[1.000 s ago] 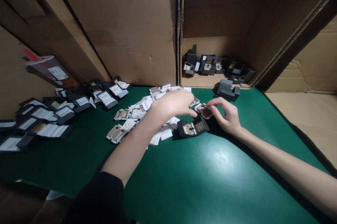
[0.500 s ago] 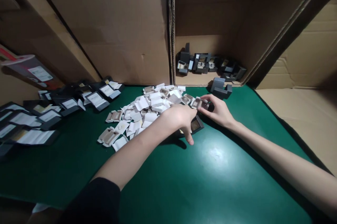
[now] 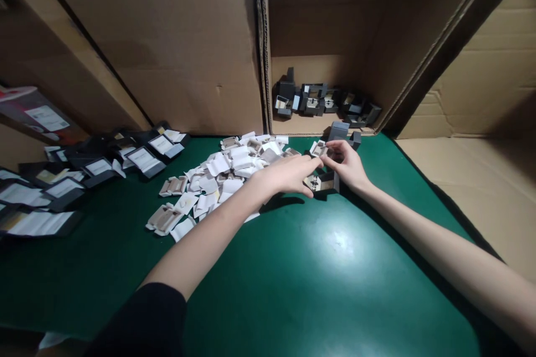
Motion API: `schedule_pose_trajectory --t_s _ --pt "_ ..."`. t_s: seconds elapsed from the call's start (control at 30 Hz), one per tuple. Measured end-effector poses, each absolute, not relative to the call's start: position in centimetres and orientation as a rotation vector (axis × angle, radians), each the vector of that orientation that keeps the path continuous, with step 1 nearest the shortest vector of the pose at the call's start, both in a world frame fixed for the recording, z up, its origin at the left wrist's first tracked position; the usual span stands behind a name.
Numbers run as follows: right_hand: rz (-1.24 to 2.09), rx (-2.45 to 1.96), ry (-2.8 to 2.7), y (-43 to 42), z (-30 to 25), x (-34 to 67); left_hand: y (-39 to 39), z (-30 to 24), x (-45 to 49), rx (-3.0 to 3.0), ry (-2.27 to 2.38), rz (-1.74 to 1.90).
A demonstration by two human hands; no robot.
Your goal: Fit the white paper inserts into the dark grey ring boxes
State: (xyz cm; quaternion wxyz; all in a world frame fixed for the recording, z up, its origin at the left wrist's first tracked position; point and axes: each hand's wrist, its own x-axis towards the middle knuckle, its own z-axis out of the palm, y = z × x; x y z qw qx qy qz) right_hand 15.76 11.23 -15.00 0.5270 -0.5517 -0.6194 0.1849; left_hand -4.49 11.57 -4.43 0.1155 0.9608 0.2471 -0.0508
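Note:
My right hand (image 3: 347,166) pinches a small white folded insert (image 3: 317,148) between thumb and fingertips, above the table. Just below it sits an open black jewellery-type box (image 3: 330,182), with a light pad and tiny dark items in its left part. My left hand (image 3: 288,174) reaches over the left side of this box, palm down, fingers stretched and thumb apart. Whether its fingertips touch the box or the insert is hard to tell. Left of the hands lies a heap of white folded inserts (image 3: 230,164), partly covered by my left hand and forearm.
Several black boxes (image 3: 312,100) stand inside an open cardboard carton (image 3: 326,61) at the back. Another dark box (image 3: 338,131) is before it. More open black boxes with white inside (image 3: 146,161) crowd the left of the green table (image 3: 268,284). A labelled pink container (image 3: 39,114) leans behind.
The black box has shifted right and lies more uncovered. My left hand has moved slightly right with its thumb raised. My right hand has lifted the white insert slightly away from the heap.

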Motion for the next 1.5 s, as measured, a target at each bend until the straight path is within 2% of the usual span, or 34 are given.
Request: schedule_pose_trajectory --t_s 0.37,0.5,0.63,0.73,0.83,1.0,1.23,1.5 --pt "0.281 -1.358 -1.623 10.7 -14.1 15.2 14.3 -2.9 -7.9 3.007 1.329 -0.156" --pt "0.213 -1.263 -1.572 10.1 -13.3 14.7 14.8 -3.3 -7.8 2.903 1.339 0.163" --pt "0.192 -1.147 -1.564 9.1 -12.4 14.2 14.8 -4.4 -6.3 2.499 0.987 0.664" --pt "0.236 -1.115 -1.644 8.9 -12.3 14.1 14.5 -5.9 -4.8 2.231 0.823 0.872" --pt "0.318 -1.132 -1.574 9.0 -12.5 14.2 13.9 -7.3 -3.8 2.130 0.784 0.851" --pt "0.649 -1.109 -1.406 9.8 -13.1 14.5 13.2 -8.4 -3.5 2.248 0.837 0.766" --pt "0.769 -1.093 -1.249 10.3 -13.2 14.7 14.2 -9.6 -3.7 2.240 1.064 1.101" --pt "0.799 -1.079 -1.219 10.0 -13.2 14.5 15.3 -10.6 -4.3 2.262 0.848 0.691"
